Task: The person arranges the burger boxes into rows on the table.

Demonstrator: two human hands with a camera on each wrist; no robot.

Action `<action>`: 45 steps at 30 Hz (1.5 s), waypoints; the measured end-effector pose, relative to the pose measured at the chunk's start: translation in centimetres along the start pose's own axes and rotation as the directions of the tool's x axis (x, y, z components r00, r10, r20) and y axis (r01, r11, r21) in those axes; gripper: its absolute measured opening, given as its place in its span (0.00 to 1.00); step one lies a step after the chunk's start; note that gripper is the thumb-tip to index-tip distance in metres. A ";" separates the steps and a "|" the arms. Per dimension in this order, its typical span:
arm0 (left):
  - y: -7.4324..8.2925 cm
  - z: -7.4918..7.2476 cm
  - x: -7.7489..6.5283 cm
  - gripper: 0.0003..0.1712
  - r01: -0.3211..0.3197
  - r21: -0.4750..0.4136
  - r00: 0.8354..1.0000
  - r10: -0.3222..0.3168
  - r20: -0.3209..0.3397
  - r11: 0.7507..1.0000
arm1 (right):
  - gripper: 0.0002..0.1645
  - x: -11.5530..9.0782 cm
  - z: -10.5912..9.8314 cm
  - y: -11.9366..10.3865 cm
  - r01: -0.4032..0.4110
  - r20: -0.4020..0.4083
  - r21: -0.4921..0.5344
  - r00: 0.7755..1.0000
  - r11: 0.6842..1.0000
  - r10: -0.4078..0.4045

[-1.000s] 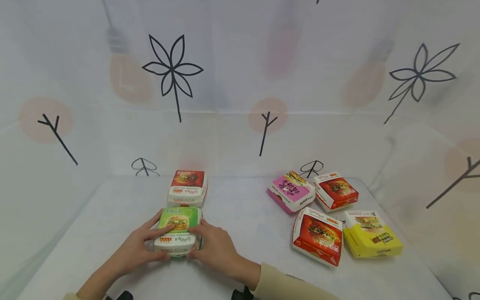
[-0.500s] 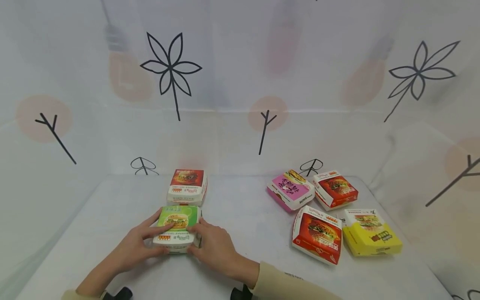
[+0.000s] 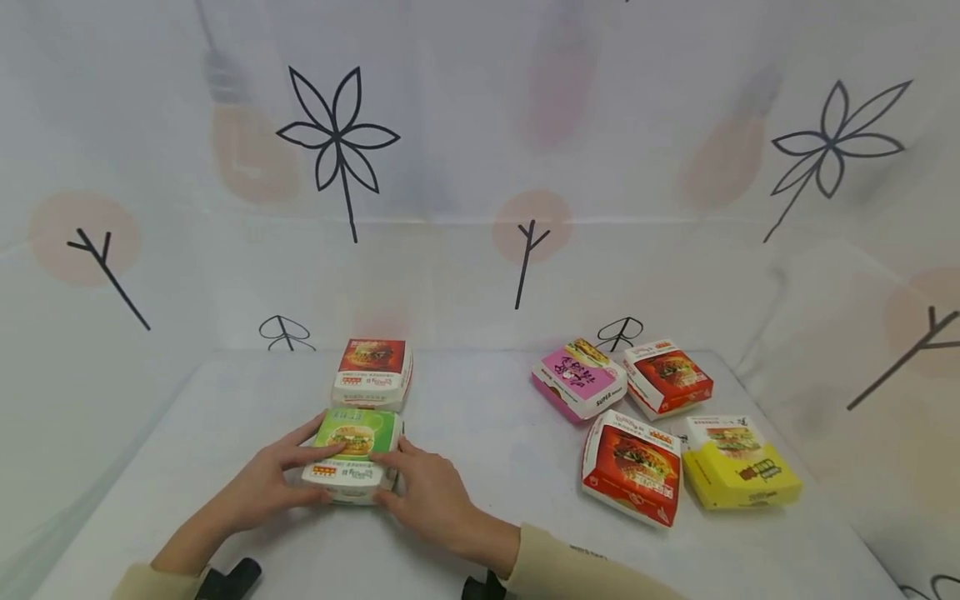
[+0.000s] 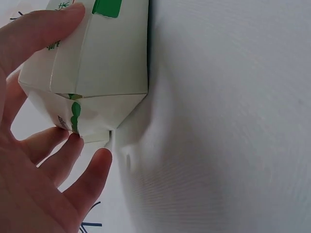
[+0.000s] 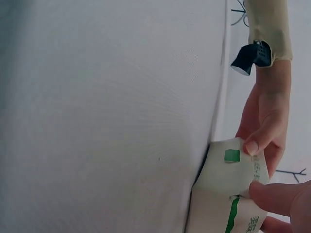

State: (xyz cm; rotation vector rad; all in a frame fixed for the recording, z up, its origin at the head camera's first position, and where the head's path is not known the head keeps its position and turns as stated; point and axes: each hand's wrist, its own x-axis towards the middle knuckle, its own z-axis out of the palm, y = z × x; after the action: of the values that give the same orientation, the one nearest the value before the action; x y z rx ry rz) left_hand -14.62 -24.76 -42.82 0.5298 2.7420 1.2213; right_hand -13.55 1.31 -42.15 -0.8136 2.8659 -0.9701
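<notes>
A green-and-white burger box (image 3: pixel 358 429) sits on the white table, its top printed with a burger. My left hand (image 3: pixel 262 492) grips its left side, with the thumb at the front corner and the index finger across the lid. On the right, my right hand (image 3: pixel 438 504) holds the box, its thumb at the front and a finger on the lid's edge. In the left wrist view, fingertips (image 4: pixel 73 141) meet the box's white side. The right wrist view shows both thumbs on the front face (image 5: pixel 228 172). Right behind stands a red-and-white burger box (image 3: pixel 372 375).
To the right are a pink burger box (image 3: pixel 577 375), a red box (image 3: pixel 671 379) behind it, a larger red box (image 3: pixel 633 467) nearer, and a yellow box (image 3: pixel 742 467). A patterned white cloth (image 3: pixel 450 275) hangs behind the table.
The head view shifts slightly. Both hands keep their hold on the green-and-white burger box, and the green strip at its lower front edge has gone out of sight.
</notes>
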 end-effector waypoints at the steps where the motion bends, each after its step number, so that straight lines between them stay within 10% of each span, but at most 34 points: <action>1: -0.1 0.0 0.0 0.36 0.008 -0.003 1.000 -0.008 -0.002 1.000 | 0.29 0.1 0.0 0.1 0.001 0.007 0.006 1.000 1.000 -0.001; 19: -0.2 0.1 0.1 0.36 0.057 -0.022 0.998 -0.057 0.007 0.998 | 0.30 0.5 -5.6 3.5 -0.080 0.037 0.307 0.997 0.948 0.072; 45: -0.4 0.4 -0.3 0.43 0.020 0.000 1.000 -0.020 -0.013 1.000 | 0.33 -0.1 -22.2 16.3 -0.396 -0.077 0.105 0.911 0.912 0.404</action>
State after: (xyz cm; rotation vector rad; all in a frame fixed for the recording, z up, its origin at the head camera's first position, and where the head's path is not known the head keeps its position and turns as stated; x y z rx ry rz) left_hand -14.38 -24.81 -43.37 0.4954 2.7506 1.2248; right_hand -24.88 24.91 -33.50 -0.1569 2.8686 -1.0885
